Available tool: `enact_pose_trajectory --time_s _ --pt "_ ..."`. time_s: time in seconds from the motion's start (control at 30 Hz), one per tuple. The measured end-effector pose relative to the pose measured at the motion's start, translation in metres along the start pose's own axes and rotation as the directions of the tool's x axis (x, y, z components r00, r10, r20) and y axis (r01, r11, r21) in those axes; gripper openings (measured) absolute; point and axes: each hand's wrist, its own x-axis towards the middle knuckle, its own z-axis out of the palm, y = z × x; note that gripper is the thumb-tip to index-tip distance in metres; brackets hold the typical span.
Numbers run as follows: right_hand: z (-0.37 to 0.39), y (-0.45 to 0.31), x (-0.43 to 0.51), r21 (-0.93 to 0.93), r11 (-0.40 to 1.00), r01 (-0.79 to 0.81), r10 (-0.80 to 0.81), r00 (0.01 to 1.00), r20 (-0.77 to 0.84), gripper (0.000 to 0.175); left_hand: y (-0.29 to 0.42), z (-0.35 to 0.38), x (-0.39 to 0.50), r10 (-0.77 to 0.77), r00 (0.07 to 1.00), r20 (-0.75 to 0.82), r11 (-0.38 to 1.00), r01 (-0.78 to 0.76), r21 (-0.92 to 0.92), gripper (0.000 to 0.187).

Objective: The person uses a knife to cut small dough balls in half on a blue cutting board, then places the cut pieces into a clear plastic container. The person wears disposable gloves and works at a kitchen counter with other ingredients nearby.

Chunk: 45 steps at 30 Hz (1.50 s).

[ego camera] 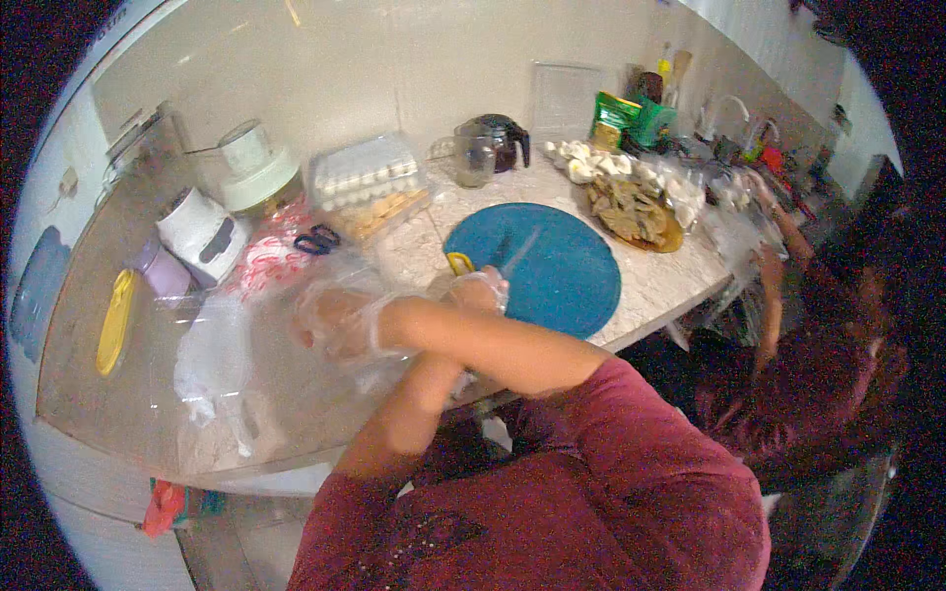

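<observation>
My forearms cross over the counter, both hands in clear plastic gloves. My left hand [477, 292] is at the left edge of a round blue board [562, 273]. Beside its fingers lie a yellow handle [460, 264] and a blurred, blade-like thin strip [522, 251]; whether the hand grips either is unclear. My right hand [340, 321] is further left, its fingers blurred, over clear plastic film [295, 295]. Near it are dark-handled scissors [318, 239] and a red-and-white printed plastic bag [270, 255].
Behind stand an egg carton [366, 173], a glass coffee pot [506, 144] and a clear jug [474, 155]. Peeled eggs [587, 161] and a plate of brownish food pieces [632, 210] lie right. A co-worker's arms [772, 295] reach in at right. A yellow tool [116, 321] lies left.
</observation>
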Motion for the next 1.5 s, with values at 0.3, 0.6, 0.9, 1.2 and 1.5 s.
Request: enact_pose_trajectory --time_s 0.3,0.6,0.9,1.2,1.5 --pt "-0.164 -0.017 -0.188 -0.588 0.375 -0.717 0.903 0.425 0.058 0.031 0.002 0.006 -0.002 -0.029 0.996 -0.089 0.995 0.038 0.092 0.034" --pt "-0.186 0.0 -0.253 -0.141 0.351 -0.926 0.914 0.306 0.267 0.045 0.043 -0.048 -0.029 -0.027 0.992 -0.124 0.995 0.039 0.092 0.025" --pt "-0.168 -0.001 -0.299 0.046 0.812 -0.582 0.578 0.813 0.078 0.051 0.023 -0.02 -0.02 0.084 0.948 -0.308 0.975 -0.015 0.22 0.021" --pt "-0.136 -0.035 -0.289 -0.019 0.466 -0.885 0.822 0.441 -0.359 0.045 0.031 -0.031 -0.023 0.119 0.957 -0.263 0.98 -0.071 0.185 0.029" --pt "-0.124 -0.054 -0.288 0.021 0.378 -0.926 0.821 0.325 -0.47 0.037 0.089 -0.05 -0.062 0.069 0.986 -0.154 0.998 -0.069 0.001 0.034"
